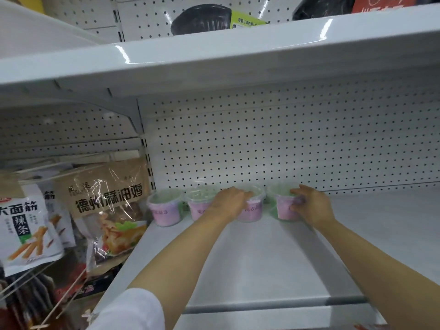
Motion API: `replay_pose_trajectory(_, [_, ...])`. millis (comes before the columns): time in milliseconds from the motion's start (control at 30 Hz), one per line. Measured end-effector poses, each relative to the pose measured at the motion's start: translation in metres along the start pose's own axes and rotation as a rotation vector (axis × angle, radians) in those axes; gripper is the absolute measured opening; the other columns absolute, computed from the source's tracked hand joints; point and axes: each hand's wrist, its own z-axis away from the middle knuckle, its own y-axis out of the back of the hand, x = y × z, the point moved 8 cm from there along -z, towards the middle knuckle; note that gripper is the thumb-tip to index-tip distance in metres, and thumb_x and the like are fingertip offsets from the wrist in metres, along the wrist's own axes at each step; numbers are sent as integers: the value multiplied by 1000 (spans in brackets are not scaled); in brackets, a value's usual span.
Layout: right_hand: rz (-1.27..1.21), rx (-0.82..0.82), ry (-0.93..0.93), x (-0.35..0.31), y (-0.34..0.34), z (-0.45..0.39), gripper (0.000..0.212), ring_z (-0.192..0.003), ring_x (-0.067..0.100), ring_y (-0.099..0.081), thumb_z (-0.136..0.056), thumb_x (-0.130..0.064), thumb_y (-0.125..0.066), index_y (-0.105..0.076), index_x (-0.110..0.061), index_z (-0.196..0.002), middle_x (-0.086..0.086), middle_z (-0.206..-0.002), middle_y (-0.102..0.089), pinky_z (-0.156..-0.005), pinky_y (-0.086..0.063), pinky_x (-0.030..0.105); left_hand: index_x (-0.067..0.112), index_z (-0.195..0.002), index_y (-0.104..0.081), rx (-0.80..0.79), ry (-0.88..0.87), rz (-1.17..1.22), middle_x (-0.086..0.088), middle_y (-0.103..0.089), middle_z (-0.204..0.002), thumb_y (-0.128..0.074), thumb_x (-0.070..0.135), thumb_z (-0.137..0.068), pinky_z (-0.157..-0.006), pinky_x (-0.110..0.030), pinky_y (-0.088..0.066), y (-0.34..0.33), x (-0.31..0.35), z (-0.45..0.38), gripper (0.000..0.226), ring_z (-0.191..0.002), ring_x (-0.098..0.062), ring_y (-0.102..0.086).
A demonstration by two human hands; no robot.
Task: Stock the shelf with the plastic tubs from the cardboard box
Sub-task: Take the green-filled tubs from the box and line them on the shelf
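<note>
Reaching to the back of the white shelf (238, 258), both arms stretch toward 12 o'clock. Four tubs in a row against the pegboard (285, 144), pink labels, clear lids. Left hand (229, 203) lies over the third tub (252, 210), fingers curled round its top. Right hand (309, 206) grips the fourth tub (284, 208) from its 3 o'clock side, thumb on the lid rim. First tub (164, 208) and second tub (198, 206) stand untouched at 9 o'clock of the hands. Snack bags (104, 203) hang further left. Black bowl (202, 19) on the upper shelf (214, 58).
</note>
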Motion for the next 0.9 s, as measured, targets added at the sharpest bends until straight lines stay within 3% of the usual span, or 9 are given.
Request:
replay_pose_trajectory(100, [-72,-10,-29,9,-1,-8,40,-108,29,-63,-75,2,-70,-73,-17,-110,5,-133,-61,-98,-48,37,36,-147,-43,-18,-14,0,-7,-58,-136,-46,24,-102,-96,-40,-47,-4,-5,-8,46,-121,-34,-55])
replay_pose_trajectory(300, [-78,-51,-55,16,1,-14,46,-122,25,-56,-74,-1,-74,-70,-14,-118,5,-142,-53,-101,-36,21,39,-147,-43,-5,-40,-14,-7,-52,-147,-47,28,-103,-105,-37,-42,-2,-13,-14,46,-130,-31,-51])
replay_pose_trajectory(467, [-33,-64,-58,13,0,-20,49,-127,32,-51,-74,-2,-74,-68,-16,-121,12,-152,-38,-105,-37,30,41,-148,-40,9,-46,-71,-8,-54,-144,-45,31,-103,-102,-41,-45,-3,-11,-18,46,-127,-31,-53])
replay_pose_trajectory(567, [-39,-67,-60,11,-2,-21,48,-130,32,-47,-76,1,-70,-67,-16,-121,15,-152,-37,-102,-37,26,43,-148,-39,16,-41,-80,-5,-54,-144,-44,33,-104,-99,-40,-45,-6,-13,-20,46,-126,-30,-53])
replay_pose_trajectory(700, [-56,-55,-51,10,-6,-21,43,-107,26,-60,-76,0,-66,-69,-17,-115,11,-126,-60,-80,-38,17,45,-148,-38,26,-29,-76,-1,-50,-149,-44,36,-104,-101,-37,-44,-7,-17,-19,45,-131,-27,-50])
replay_pose_trajectory(900, [-77,-68,-53,9,-7,-23,44,-96,25,-60,-72,-6,-71,-69,-17,-115,9,-114,-62,-76,-41,23,42,-148,-41,43,-42,-55,-1,-48,-151,-47,34,-103,-106,-40,-42,-1,-13,-14,45,-134,-27,-48])
